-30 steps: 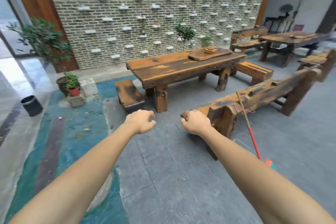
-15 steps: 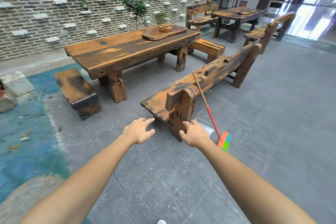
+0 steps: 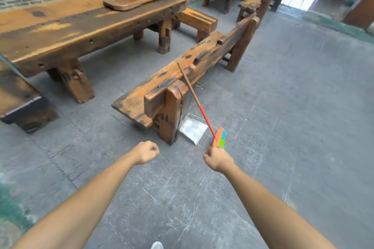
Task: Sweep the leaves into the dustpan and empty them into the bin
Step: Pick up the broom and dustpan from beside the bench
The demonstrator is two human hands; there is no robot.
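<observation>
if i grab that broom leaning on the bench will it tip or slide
Probably. The broom only leans its thin stick on the bench, so a nudge could send it sliding sideways. It looks light and stiff, with the weight low at the bristles. It might knock the metal dustpan beside it.

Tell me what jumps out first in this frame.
A broom with a red-and-wood handle and orange-green bristles leans against the end of a worn orange-brown wooden bench mid-frame. A silver metal dustpan lies on the grey floor beside it. Both hands, left and right, are fisted and empty.
</observation>
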